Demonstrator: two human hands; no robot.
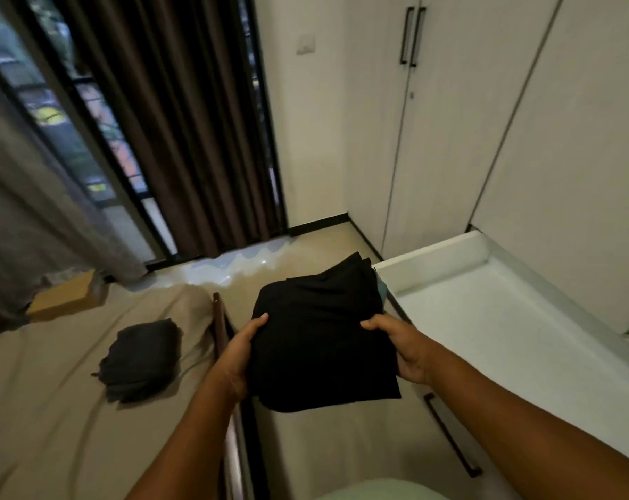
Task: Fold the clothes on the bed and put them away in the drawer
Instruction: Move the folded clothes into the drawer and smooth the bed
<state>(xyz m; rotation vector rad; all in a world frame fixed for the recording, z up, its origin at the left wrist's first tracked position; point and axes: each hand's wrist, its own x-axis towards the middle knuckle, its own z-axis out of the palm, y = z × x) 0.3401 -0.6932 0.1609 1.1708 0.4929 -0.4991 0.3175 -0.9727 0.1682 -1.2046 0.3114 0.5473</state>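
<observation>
Evidently soft, light and floppy, the folded black garment (pixel 320 341) sags at centre frame, left hand (pixel 239 350) and right hand (pixel 401 350) each gripping a side edge.

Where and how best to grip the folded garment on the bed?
Its left and right edges, sliding under from both sides: the folded dark garment lies flat on the bed, so a one-edge pinch would likely unfold it.
</observation>
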